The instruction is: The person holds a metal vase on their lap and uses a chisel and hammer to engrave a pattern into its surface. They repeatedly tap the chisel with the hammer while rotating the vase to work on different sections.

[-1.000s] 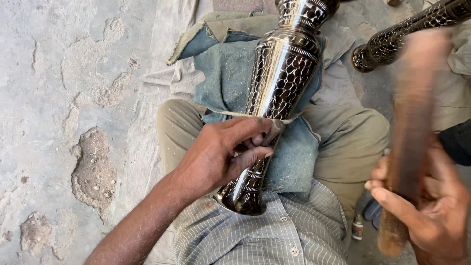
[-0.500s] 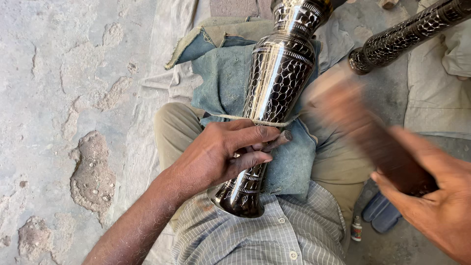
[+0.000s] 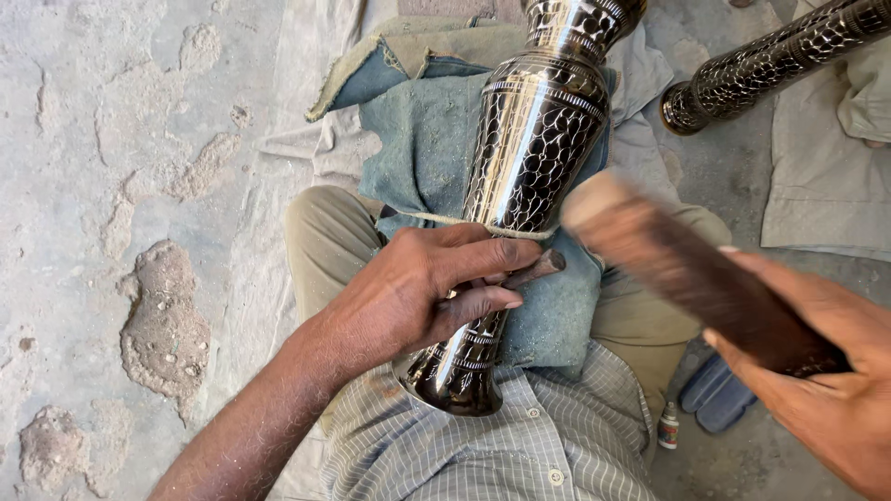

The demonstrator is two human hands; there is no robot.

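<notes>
Lying across the person's lap is a tall shiny metal vase (image 3: 538, 158) with a dark pattern of little cracks cut into it. Its wide foot points at the person's striped shirt (image 3: 520, 455), and its top runs out of the picture. A blue-grey cloth (image 3: 427, 148) sits under the vase, and a thin string (image 3: 464, 223) goes round the vase's body.

The left hand (image 3: 418, 292) is curled round the thin neck of the vase. Its fingers are pressed together on a small dark metal punch (image 3: 538, 267), and the tip touches the vase.

The right hand (image 3: 826, 371) is closed tight round a thick wooden stick (image 3: 677, 269). The stick looks blurry and its far end is near the punch.

A second patterned vase (image 3: 770, 60) lies on the floor at the top right. A tiny bottle (image 3: 667, 427) stands by a blue sandal (image 3: 719, 399).
</notes>
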